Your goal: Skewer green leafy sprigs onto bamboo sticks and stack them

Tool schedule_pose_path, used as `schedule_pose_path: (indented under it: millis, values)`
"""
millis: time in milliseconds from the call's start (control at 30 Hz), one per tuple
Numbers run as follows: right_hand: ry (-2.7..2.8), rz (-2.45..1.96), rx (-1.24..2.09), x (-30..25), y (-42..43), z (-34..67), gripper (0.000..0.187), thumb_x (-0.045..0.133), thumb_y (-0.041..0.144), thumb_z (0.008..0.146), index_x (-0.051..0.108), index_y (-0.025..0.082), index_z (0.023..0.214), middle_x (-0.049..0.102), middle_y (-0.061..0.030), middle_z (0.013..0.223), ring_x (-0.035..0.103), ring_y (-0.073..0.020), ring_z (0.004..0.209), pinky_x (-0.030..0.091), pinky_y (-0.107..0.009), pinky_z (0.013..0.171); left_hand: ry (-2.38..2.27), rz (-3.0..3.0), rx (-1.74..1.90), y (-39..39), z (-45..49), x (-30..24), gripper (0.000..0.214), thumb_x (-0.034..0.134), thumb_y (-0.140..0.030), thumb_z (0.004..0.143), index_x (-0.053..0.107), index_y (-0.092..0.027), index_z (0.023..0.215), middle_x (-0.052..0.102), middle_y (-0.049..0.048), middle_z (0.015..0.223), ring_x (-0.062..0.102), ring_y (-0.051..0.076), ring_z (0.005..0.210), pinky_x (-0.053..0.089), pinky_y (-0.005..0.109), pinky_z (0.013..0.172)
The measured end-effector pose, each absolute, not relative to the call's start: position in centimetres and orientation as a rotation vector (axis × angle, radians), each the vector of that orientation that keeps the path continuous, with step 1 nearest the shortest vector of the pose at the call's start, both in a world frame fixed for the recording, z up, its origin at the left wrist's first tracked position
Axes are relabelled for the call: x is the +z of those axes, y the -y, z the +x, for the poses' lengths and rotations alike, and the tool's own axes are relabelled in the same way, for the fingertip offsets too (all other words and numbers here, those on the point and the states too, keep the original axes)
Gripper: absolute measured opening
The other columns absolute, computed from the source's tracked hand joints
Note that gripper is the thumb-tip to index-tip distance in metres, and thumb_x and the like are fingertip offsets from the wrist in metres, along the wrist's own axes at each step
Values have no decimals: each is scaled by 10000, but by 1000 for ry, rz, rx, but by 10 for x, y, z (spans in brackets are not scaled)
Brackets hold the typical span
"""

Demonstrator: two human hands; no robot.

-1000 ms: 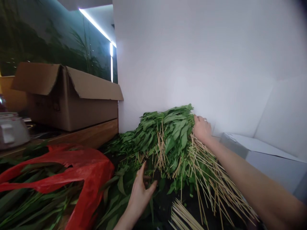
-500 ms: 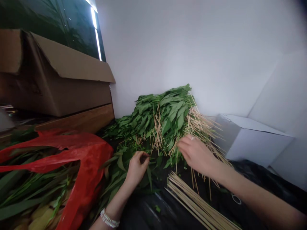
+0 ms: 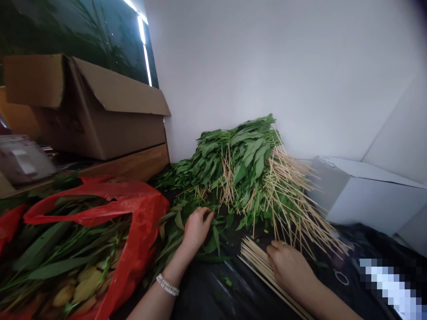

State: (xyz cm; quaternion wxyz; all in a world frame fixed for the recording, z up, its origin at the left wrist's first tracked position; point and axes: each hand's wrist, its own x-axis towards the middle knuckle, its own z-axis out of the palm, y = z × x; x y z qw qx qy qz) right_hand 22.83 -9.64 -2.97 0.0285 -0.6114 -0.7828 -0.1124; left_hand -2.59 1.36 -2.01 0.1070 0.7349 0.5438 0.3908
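Fingers: right hand (image 3: 291, 267) is palm down, fingers (image 3: 274, 249) close together and bent, tips resting on the bare skewer bundle (image 3: 254, 260) near its far end. Can't tell whether they pinch a stick or just lie on it. Left hand (image 3: 196, 226) is knuckles up, fingers curled and pressed together, tips dug into the loose leaves (image 3: 171, 233). Can't tell if a leaf is actually gripped.

By size:
- Cardboard box (image 3: 100, 118), flaps open, far left on a wooden ledge.
- Red plastic bag (image 3: 138, 213), near left, mouth open, long green leaves and yellowish pieces inside.
- Leaf-skewer pile (image 3: 248, 162), against the white wall, just beyond both hands. Leafy ends point up and left; bare stick ends fan down and right.
- White box (image 3: 363, 195), right of the pile, stick ends reaching close to it.
- Black plastic sheet (image 3: 207, 293), under hands, leaves and bundle.
- Bare skewer bundle: flat on the sheet, sticks parallel. Long axis diagonal, far-left to near-right; far end points toward the pile, near end passes under the right hand.
- Bracelet (image 3: 167, 285), on the left wrist.
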Motion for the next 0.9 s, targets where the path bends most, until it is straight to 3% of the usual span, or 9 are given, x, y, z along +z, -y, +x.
schedule_pose_path:
  millis: [167,233,333,600,767,900]
  values:
    - [2371,-1939,-397,-32,99,223,187,474,68,800,619,172,748,627,-57,787,605,-205,730,361,-292,639,-1804,2370,922,-5,-19,-26,377,605,-455,749,613,-197,1023,636,85,972,569,245,952,429,307,787]
    - [2362,-1926,-388,-34,100,222,203,448,118,848,618,180,756,625,-57,790,605,-210,747,365,-296,647,-1855,2404,827,-5,-18,-28,465,646,-370,712,569,-196,1136,630,95,1033,554,261,990,426,322,809]
    - [2375,-1938,-374,-34,101,221,209,441,100,844,622,181,778,632,-60,812,606,-209,767,365,-291,658,-1868,2364,749,-7,-21,-28,502,566,-169,714,530,-205,1214,641,93,1031,575,235,964,432,306,803]
    - [2344,-2082,-291,-20,106,226,230,446,19,775,614,176,759,651,-51,791,625,-178,701,319,-263,598,-1421,2366,620,-11,-32,-15,413,434,-36,661,689,-240,913,705,9,926,621,179,886,443,259,792]
    - [2242,-2070,-198,-5,104,233,205,424,73,818,567,192,732,628,-30,756,603,-164,663,295,-258,559,-1351,2469,800,-7,-27,-10,362,434,-61,723,685,-230,921,699,16,955,601,186,925,435,287,848]
    - [2111,-1857,-237,10,95,219,236,367,30,811,537,186,861,594,-31,809,578,-151,711,347,-243,595,-1362,2449,984,-5,-22,-7,258,453,-191,836,679,-219,956,700,32,954,605,194,921,447,301,846]
